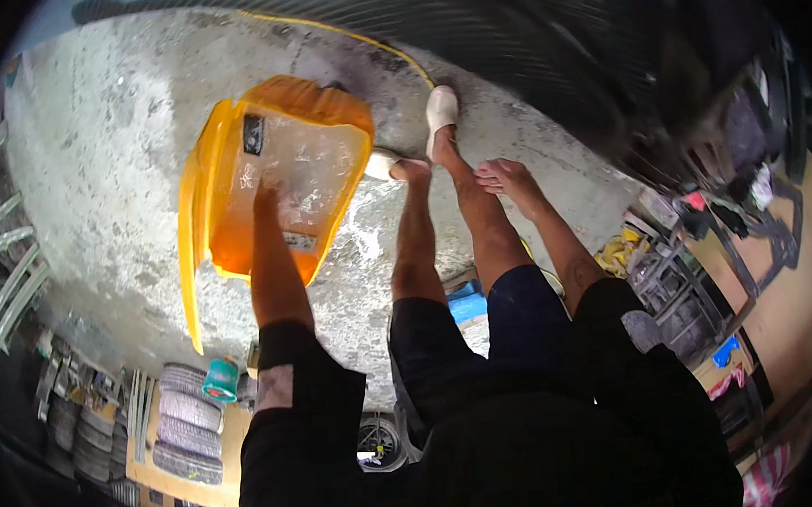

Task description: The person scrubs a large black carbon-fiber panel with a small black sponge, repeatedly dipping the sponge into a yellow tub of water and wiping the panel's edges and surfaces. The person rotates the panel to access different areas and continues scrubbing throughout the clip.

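Observation:
A yellow plastic bin (pixel 188 219) stands on the concrete floor before me, left of my feet. Cloudy-looking liquid (pixel 307 154) seems to fill it, with bubbles or glints on the surface. My left hand (pixel 268 187) reaches down inside; its fingers are blurred there, and whether they hold anything is hidden. Two dark rectangular patches, one a label (pixel 254 135), show at the bin's inner sides. Against my right shin (pixel 480 209) rests my right hand (pixel 505 180), fingers extended and nothing visible in them.
A yellow hose or cable (pixel 363 37) runs to my right shoe (pixel 442 109). Overhead in view looms a dark ribbed surface (pixel 389 7). Stacked tyres (pixel 186 428), a teal bucket (pixel 221 379) and metal strips (pixel 9 281) lie left; metal frames (pixel 676 284) clutter the right.

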The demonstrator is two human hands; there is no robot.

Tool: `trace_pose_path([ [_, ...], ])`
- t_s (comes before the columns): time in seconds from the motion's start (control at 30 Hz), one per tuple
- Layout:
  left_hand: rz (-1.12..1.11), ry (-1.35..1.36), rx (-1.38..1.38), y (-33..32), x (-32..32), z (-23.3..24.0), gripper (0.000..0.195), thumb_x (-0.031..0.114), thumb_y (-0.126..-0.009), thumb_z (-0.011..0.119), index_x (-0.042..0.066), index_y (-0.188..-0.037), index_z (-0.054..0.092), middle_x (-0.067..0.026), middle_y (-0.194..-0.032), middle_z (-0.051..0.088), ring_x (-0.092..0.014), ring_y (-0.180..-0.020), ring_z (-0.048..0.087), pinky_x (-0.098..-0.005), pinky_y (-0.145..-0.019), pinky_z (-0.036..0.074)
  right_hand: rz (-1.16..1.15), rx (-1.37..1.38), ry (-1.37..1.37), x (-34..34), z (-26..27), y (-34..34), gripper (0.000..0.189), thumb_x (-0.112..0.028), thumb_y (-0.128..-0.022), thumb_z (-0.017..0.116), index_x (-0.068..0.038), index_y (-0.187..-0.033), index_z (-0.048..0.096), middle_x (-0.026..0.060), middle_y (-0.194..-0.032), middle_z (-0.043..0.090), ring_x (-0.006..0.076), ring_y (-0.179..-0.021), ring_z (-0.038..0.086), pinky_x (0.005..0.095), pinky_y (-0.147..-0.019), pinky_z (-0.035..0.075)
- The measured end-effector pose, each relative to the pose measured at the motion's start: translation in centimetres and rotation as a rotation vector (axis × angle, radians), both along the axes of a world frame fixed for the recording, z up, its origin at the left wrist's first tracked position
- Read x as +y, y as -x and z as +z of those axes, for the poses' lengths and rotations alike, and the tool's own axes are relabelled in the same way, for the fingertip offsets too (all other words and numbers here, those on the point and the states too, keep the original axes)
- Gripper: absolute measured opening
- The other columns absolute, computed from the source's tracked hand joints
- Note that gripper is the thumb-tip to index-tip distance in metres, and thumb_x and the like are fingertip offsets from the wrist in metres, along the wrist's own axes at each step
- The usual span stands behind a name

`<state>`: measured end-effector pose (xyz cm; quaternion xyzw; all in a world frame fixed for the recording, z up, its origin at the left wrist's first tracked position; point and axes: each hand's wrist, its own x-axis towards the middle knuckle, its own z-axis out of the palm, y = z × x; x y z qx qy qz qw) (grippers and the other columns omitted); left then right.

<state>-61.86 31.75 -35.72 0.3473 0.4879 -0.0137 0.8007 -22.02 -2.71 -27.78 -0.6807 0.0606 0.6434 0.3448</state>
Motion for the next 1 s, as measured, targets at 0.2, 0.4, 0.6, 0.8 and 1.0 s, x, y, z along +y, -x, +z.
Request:
trace_pose_path([
  [0.2,-0.356,0.146,-0.349,-15.5,-6.9,17.8,0.055,0.031,-0.095,0.077,-0.007,-0.133,0.064,-0.0174,-0.126,0.071,-0.021,-0.104,0.071,-0.0335,-0.083,0.060,-0.526,0.357,-0.183,2.7,3.4,1.9,0.047,-0.036,-0.105,0.062,0.006,-0.126,0.066,0.0177,-0.113,0.075,0.0297,-0.104,0.073,0.0429,-0.100,0.058],
  [0.4,-0.577,-1.143,-0.513,-36.2,-23.2,37.9,0.030,0.004,-0.087,0.065,-0.002,-0.116,0.067,-0.0195,-0.112,0.067,-0.038,-0.110,0.065,-0.0469,-0.092,0.053,-0.204,-0.252,-0.532,4.9,17.6,3.1,0.039,-0.030,-0.105,0.063,0.003,-0.125,0.066,0.0154,-0.115,0.073,0.0258,-0.105,0.072,0.0395,-0.100,0.057],
  [0.6,-0.378,-1.368,-0.105,-43.8,-21.2,44.1,0.030,0.010,-0.093,0.068,-0.004,-0.120,0.067,-0.0215,-0.110,0.067,-0.040,-0.107,0.066,-0.0470,-0.091,0.054,-0.367,-0.108,-0.289,-2.8,24.7,-8.4,0.042,-0.035,-0.107,0.060,0.001,-0.129,0.066,0.0137,-0.117,0.074,0.0231,-0.105,0.072,0.0373,-0.098,0.056],
  [0.8,-0.046,-1.465,0.132,-42.9,-17.5,46.4,0.029,0.011,-0.099,0.072,0.000,-0.125,0.069,-0.0175,-0.104,0.069,-0.029,-0.089,0.069,-0.0368,-0.080,0.055,0.160,-0.115,-0.515,-12.9,20.9,-20.0,0.034,-0.030,-0.108,0.060,-0.002,-0.126,0.071,0.0101,-0.117,0.076,0.0201,-0.105,0.074,0.0352,-0.094,0.058],
  [1.0,0.138,-1.808,0.328,-45.7,-20.1,41.6,0.030,0.006,-0.094,0.075,0.003,-0.123,0.071,-0.0179,-0.109,0.064,-0.034,-0.102,0.063,-0.0417,-0.091,0.053,0.285,-0.260,-0.695,-6.7,32.2,-33.0,0.033,-0.027,-0.103,0.070,0.003,-0.115,0.074,0.0095,-0.108,0.078,0.0182,-0.102,0.074,0.0322,-0.094,0.057],
])
